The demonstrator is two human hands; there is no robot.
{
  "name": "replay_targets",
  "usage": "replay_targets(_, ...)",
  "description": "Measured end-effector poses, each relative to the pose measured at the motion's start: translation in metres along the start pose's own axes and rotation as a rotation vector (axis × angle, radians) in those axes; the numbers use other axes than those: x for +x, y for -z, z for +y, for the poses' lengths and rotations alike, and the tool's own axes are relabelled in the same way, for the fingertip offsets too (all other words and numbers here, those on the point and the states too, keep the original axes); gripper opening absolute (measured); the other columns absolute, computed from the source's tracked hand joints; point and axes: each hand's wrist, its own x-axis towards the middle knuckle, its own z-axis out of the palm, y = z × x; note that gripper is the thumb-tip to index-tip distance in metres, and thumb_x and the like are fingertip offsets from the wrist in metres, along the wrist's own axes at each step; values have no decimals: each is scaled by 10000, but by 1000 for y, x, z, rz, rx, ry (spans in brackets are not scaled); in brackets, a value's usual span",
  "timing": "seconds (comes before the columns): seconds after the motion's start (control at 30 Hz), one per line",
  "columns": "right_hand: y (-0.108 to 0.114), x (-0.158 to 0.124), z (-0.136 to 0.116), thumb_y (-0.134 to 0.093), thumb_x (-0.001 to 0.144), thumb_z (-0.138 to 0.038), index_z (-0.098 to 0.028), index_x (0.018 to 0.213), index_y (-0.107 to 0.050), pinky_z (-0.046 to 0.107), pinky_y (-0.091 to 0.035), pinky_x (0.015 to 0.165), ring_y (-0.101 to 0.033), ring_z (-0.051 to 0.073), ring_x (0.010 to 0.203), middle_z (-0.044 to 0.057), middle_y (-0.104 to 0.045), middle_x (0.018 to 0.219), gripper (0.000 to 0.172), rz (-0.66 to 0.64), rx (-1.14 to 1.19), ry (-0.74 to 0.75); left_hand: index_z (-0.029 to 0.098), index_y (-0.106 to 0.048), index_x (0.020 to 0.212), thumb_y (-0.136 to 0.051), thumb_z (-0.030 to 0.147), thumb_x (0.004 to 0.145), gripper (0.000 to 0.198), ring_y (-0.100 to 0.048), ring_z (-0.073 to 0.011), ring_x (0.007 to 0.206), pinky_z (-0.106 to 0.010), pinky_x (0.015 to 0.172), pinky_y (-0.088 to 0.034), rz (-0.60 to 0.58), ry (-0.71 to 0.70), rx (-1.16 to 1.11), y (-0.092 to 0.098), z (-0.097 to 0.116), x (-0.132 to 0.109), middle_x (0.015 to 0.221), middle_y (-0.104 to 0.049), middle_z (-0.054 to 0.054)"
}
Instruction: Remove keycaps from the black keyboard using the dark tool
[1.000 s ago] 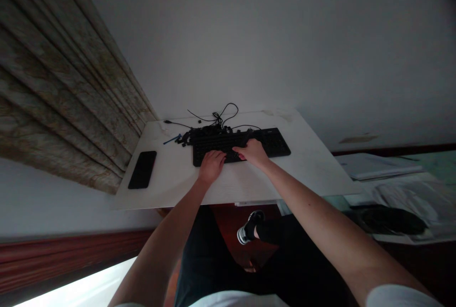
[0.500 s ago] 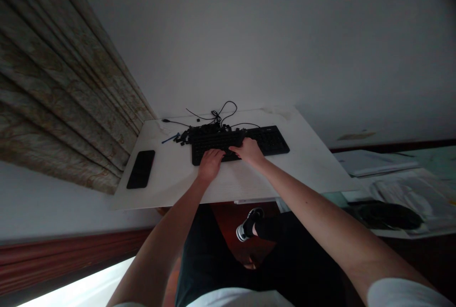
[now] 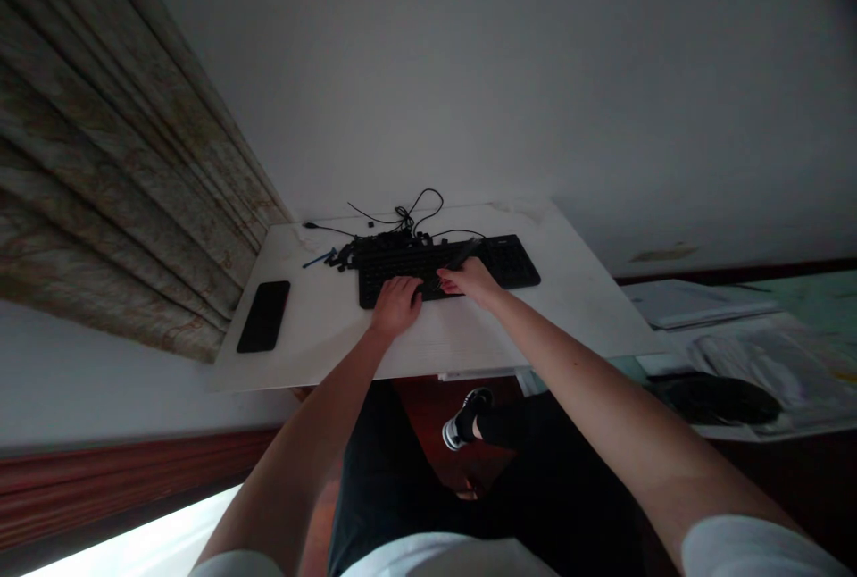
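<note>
A black keyboard (image 3: 510, 261) lies across the back of a white table (image 3: 576, 302). My left hand (image 3: 396, 305) rests on its front left edge with the fingers curled down on it. My right hand (image 3: 472, 281) sits at the keyboard's middle, pinched around a thin dark tool (image 3: 464, 252) that slants up toward the back. A heap of loose black keycaps (image 3: 372, 247) lies behind the keyboard's left end. The keyboard's black cable (image 3: 420, 205) is tangled behind it.
A black phone (image 3: 263, 316) lies flat near the table's left edge, with a small blue pen-like thing (image 3: 320, 258) beyond it. A patterned curtain (image 3: 120, 193) hangs at left. Papers (image 3: 703, 302) and a dark object (image 3: 727, 398) lie at right. My shoe (image 3: 461, 422) shows under the table.
My right hand has shifted slightly left along the keyboard, and the thin tool now sticks out behind its fingers. The left hand has kept its place on the front edge.
</note>
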Motion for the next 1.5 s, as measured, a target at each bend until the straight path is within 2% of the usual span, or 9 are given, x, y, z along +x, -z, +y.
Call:
replay_targets(0.1,0,4,-2,-803,788,-182,-105,818,-690,274,-620,567,-681,153,565,72,-714,683,140,-25,-45,42,177,-597,1252,-609,237,920,338,-573,-264,1144,-417,996,-448,3,7,-6,-2,5,5,1179,-671,-99)
replay_targets(0.2,-1,3,-2,-755,832,-218,-115,819,-702,269,-608,591,-690,160,584,68,-715,674,116,-15,-133,86,180,-619,1227,-581,274,951,294,-569,-263,1134,-417,988,-444,-2,18,4,-5,8,10,1154,-668,-98)
replay_targets(0.37,-8,-9,-3,-662,881,-251,-157,702,-708,255,-556,682,-722,195,673,60,-710,642,207,91,-553,309,210,-659,1164,-544,324,995,233,-571,-235,1097,-400,980,-429,-63,4,-3,-6,6,13,1126,-661,-70)
replay_targets(0.43,-12,-13,-4,-644,889,-250,-164,719,-718,253,-537,703,-730,202,707,63,-725,676,204,141,-626,364,218,-659,1166,-547,336,997,234,-568,-230,1095,-398,976,-425,-85,16,5,-6,5,14,1135,-654,-64)
replay_targets(0.6,-16,-18,-3,-606,916,-247,-164,834,-751,245,-522,715,-739,198,736,70,-750,740,186,168,-632,409,219,-638,1204,-528,330,1008,251,-552,-240,1115,-398,964,-420,-108,4,49,-7,5,15,1160,-636,-67)
replay_targets(0.73,-16,-18,-2,-593,925,-264,-168,832,-756,249,-520,719,-738,204,744,75,-752,740,211,179,-705,448,202,-616,1212,-510,303,1013,248,-544,-256,1118,-405,946,-419,-121,-8,89,-7,6,16,1168,-626,-87)
replay_targets(0.97,-18,-18,-2,-612,918,-252,-166,875,-767,251,-517,756,-742,218,842,99,-774,869,182,192,-815,508,193,-597,1213,-480,310,1023,252,-543,-264,1105,-407,932,-415,-123,-9,118,-7,7,15,1171,-621,-92)
replay_targets(1.27,-17,-17,-3,-629,908,-232,-163,868,-760,246,-515,750,-742,215,859,84,-776,868,153,192,-748,514,205,-591,1243,-475,275,1020,261,-543,-263,1128,-417,957,-414,-119,-11,87,-7,7,13,1195,-618,-90)
replay_targets(1.5,-17,-13,-6,-617,909,-235,-160,835,-758,258,-521,726,-742,216,787,87,-772,826,176,179,-749,483,190,-587,1233,-459,238,1012,260,-537,-279,1129,-429,955,-413,-123,-5,93,-8,7,13,1184,-615,-109)
